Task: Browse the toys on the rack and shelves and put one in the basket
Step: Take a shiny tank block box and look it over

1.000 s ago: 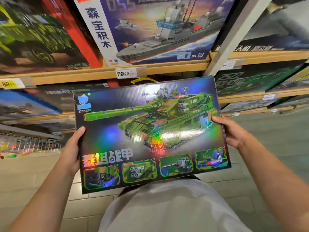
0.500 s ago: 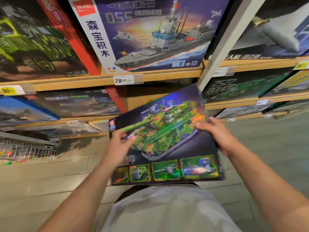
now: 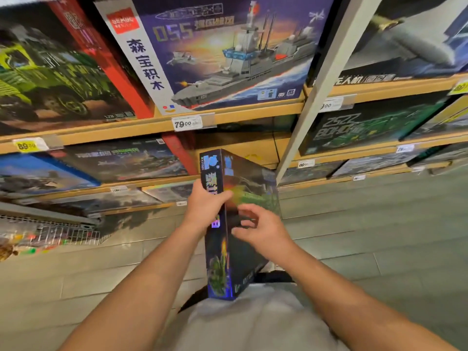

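The tank toy box (image 3: 220, 259), dark with a shiny holographic print, stands on edge in front of me, its narrow side facing the camera. My left hand (image 3: 205, 206) grips that narrow edge near the top, thumb over the side panel. Just off the box's front face, at mid height, my right hand (image 3: 260, 229) hovers with fingers loosely curled; I cannot tell whether it touches. No basket shows in this view.
Wooden shelves (image 3: 141, 127) hold large toy boxes: a warship box (image 3: 228, 54) above, a green truck box (image 3: 50, 72) at left. A white upright post (image 3: 326, 79) divides the shelving. A wire rack (image 3: 58, 234) sits low at left. Grey tiled floor lies below.
The box has turned from face-on to edge-on. My left hand shifted from its left side to the narrow edge, and my right hand came off the right edge.
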